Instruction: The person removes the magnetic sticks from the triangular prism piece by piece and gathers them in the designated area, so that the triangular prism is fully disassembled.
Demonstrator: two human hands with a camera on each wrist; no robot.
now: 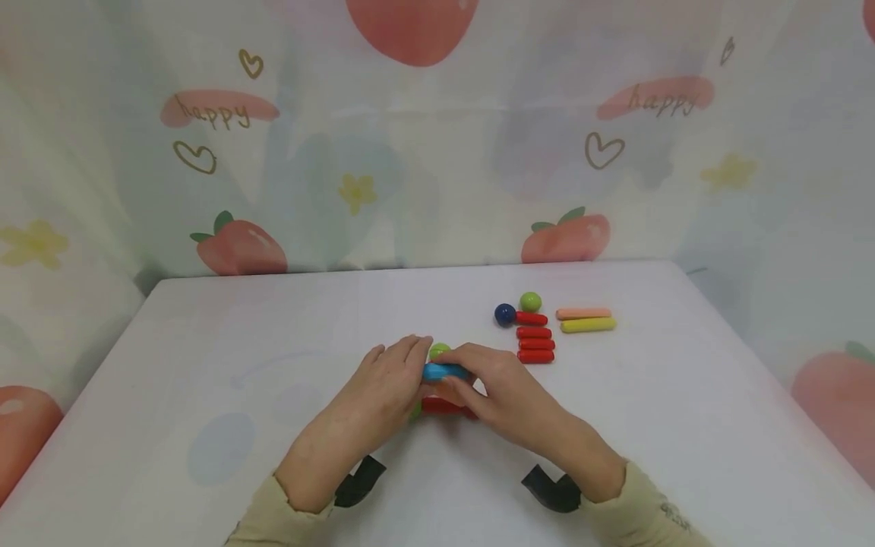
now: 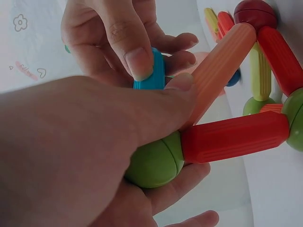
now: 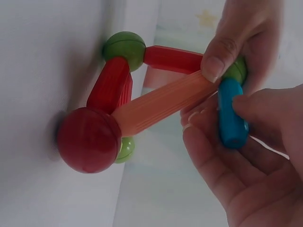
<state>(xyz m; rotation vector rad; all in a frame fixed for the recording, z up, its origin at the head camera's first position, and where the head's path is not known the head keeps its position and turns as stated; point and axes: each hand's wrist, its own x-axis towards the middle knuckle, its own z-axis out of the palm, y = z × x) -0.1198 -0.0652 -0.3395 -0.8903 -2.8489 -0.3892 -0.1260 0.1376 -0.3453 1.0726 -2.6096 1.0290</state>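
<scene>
In the right wrist view, my right hand (image 3: 255, 165) pinches a short blue rod (image 3: 231, 113) between thumb and fingers. One end of that rod meets a green ball (image 3: 236, 71) at the top corner of a rod-and-ball frame. My left hand (image 2: 71, 146) grips this same corner, its thumb over the ball and the end of an orange rod (image 2: 222, 68). From the corner, the orange rod slopes to a dark red ball (image 3: 89, 139) and a red rod (image 2: 236, 137) runs to another green ball (image 2: 296, 118). The hands partly cover the frame in the head view.
Right of the hands on the white table (image 1: 683, 395) lie several red rods (image 1: 535, 344), a dark blue ball (image 1: 505, 315), a green ball (image 1: 530, 302), an orange rod (image 1: 583, 313) and a yellow rod (image 1: 588, 325). Black tape (image 1: 360, 482) marks the near side. A printed cloth (image 1: 437, 152) hangs behind.
</scene>
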